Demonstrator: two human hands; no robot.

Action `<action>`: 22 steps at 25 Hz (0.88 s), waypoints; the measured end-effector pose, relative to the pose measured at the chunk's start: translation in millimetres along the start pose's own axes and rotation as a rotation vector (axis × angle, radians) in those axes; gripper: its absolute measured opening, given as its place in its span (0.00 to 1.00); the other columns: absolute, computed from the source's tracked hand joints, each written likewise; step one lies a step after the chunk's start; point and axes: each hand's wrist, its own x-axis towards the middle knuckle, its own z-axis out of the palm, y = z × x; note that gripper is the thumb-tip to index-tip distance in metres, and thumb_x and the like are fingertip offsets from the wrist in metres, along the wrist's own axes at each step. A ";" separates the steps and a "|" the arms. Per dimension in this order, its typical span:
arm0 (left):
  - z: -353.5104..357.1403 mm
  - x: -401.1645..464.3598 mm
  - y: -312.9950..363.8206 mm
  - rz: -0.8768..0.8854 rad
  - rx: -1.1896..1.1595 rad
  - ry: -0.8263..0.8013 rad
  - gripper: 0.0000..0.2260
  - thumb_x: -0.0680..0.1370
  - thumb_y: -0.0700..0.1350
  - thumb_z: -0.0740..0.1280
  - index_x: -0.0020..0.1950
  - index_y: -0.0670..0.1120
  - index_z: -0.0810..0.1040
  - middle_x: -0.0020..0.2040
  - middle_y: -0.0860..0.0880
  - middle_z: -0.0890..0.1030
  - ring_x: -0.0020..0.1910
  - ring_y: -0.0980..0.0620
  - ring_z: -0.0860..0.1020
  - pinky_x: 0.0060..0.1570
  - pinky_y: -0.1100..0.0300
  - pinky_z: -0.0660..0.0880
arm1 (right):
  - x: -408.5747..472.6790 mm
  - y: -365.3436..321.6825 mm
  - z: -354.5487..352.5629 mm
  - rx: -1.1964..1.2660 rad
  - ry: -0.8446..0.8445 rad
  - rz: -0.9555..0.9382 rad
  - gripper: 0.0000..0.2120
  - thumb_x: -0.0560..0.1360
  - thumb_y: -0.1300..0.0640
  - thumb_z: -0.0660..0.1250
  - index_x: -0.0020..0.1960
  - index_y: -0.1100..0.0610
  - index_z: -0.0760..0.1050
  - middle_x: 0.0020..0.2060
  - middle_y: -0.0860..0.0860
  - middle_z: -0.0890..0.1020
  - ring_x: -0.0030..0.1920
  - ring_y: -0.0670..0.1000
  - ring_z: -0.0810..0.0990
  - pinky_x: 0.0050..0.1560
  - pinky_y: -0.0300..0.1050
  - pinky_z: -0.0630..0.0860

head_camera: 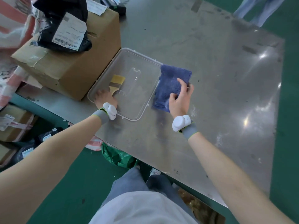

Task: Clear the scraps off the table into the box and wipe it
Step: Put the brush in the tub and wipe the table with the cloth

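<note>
A clear plastic box (137, 57) lies flat on the metal table (210, 78). Inside it I see a paintbrush (117, 82) with a yellow-tan bristle head and a wooden handle. My left hand (105, 97) reaches into the box's near left corner and is closed around the brush handle. A folded blue cloth (171, 78) lies against the box's right side. My right hand (180, 98) rests on the cloth's near half, thumb and fingers pinching the fabric. Both wrists carry white sensor units on grey bands.
A large cardboard carton (68, 68) with a black mailing bag (64, 29) on top stands left of the box. Pale dust specks (193, 110) lie near my right wrist. Parcels and a green bag (116, 156) lie on the green floor. A person's legs (258, 10) stand at the far right.
</note>
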 end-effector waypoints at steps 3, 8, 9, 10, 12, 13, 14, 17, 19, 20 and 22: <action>5.2 -17.8 13.7 -0.074 -0.045 0.093 0.18 0.73 0.40 0.63 0.61 0.36 0.71 0.61 0.36 0.72 0.62 0.37 0.70 0.59 0.48 0.67 | -5.1 46.0 -14.4 -0.128 -0.073 0.222 0.25 0.69 0.68 0.59 0.66 0.58 0.69 0.63 0.59 0.65 0.58 0.59 0.72 0.57 0.46 0.72; 25.5 -54.0 33.9 0.482 -0.074 0.150 0.15 0.72 0.39 0.64 0.58 0.41 0.75 0.59 0.39 0.75 0.58 0.38 0.73 0.57 0.48 0.70 | -14.5 90.5 -17.7 -0.457 -0.151 0.289 0.26 0.72 0.58 0.65 0.69 0.53 0.68 0.72 0.65 0.55 0.69 0.67 0.60 0.71 0.56 0.60; 30.3 -59.1 37.3 0.594 -0.070 0.143 0.14 0.73 0.40 0.65 0.58 0.40 0.76 0.60 0.40 0.76 0.58 0.38 0.74 0.57 0.48 0.71 | -12.7 91.3 -16.2 -0.463 -0.173 0.252 0.26 0.73 0.54 0.67 0.70 0.51 0.68 0.74 0.65 0.52 0.72 0.68 0.57 0.71 0.59 0.59; 33.6 -63.0 41.4 0.670 -0.057 0.127 0.14 0.73 0.41 0.65 0.58 0.40 0.76 0.61 0.41 0.76 0.59 0.39 0.74 0.56 0.49 0.72 | -9.4 91.7 -13.7 -0.465 -0.219 0.215 0.26 0.73 0.49 0.68 0.70 0.49 0.68 0.75 0.63 0.51 0.74 0.67 0.54 0.71 0.60 0.59; 42.3 -71.5 55.1 0.741 -0.017 0.078 0.15 0.74 0.43 0.66 0.60 0.41 0.76 0.64 0.42 0.76 0.62 0.40 0.74 0.58 0.49 0.72 | 1.7 96.1 -11.1 -0.524 -0.373 0.153 0.30 0.72 0.40 0.67 0.71 0.45 0.65 0.77 0.58 0.51 0.75 0.65 0.51 0.71 0.62 0.57; 45.6 -74.6 57.8 0.759 0.013 0.059 0.17 0.74 0.44 0.66 0.62 0.40 0.75 0.65 0.42 0.76 0.65 0.41 0.73 0.61 0.49 0.71 | 5.0 97.1 -7.5 -0.586 -0.465 0.124 0.32 0.71 0.37 0.66 0.72 0.44 0.63 0.77 0.55 0.53 0.75 0.65 0.50 0.71 0.64 0.56; 49.4 -77.7 59.2 0.775 0.054 0.045 0.19 0.75 0.45 0.66 0.64 0.40 0.75 0.66 0.42 0.75 0.67 0.41 0.72 0.65 0.49 0.69 | 6.6 98.7 -4.0 -0.645 -0.543 0.097 0.33 0.71 0.35 0.65 0.73 0.44 0.62 0.76 0.53 0.54 0.75 0.65 0.50 0.71 0.65 0.54; 64.6 -90.5 64.4 0.784 0.195 0.011 0.25 0.76 0.48 0.65 0.70 0.37 0.69 0.72 0.40 0.69 0.74 0.42 0.65 0.74 0.48 0.58 | 7.6 108.2 -0.1 -0.709 -0.578 0.019 0.28 0.74 0.39 0.63 0.71 0.45 0.63 0.75 0.50 0.59 0.74 0.66 0.52 0.68 0.67 0.56; 69.4 -99.9 69.3 0.782 0.269 0.036 0.27 0.76 0.50 0.64 0.71 0.36 0.67 0.75 0.40 0.65 0.76 0.44 0.60 0.76 0.48 0.52 | 7.2 113.3 0.6 -0.696 -0.537 -0.028 0.21 0.76 0.46 0.62 0.68 0.47 0.66 0.73 0.50 0.62 0.74 0.66 0.53 0.68 0.67 0.56; 70.3 -104.3 74.4 0.782 0.282 0.046 0.27 0.77 0.50 0.64 0.71 0.35 0.66 0.75 0.40 0.63 0.77 0.44 0.58 0.76 0.47 0.51 | 9.0 116.9 -0.2 -0.701 -0.534 -0.053 0.19 0.77 0.50 0.61 0.67 0.48 0.67 0.73 0.50 0.63 0.74 0.66 0.53 0.69 0.67 0.55; 73.1 -112.6 89.6 0.772 0.256 0.010 0.28 0.78 0.50 0.62 0.73 0.35 0.63 0.77 0.40 0.61 0.78 0.45 0.56 0.77 0.49 0.48 | 15.0 125.8 -5.0 -0.713 -0.551 -0.093 0.18 0.78 0.57 0.59 0.67 0.49 0.67 0.73 0.50 0.64 0.75 0.65 0.53 0.70 0.66 0.54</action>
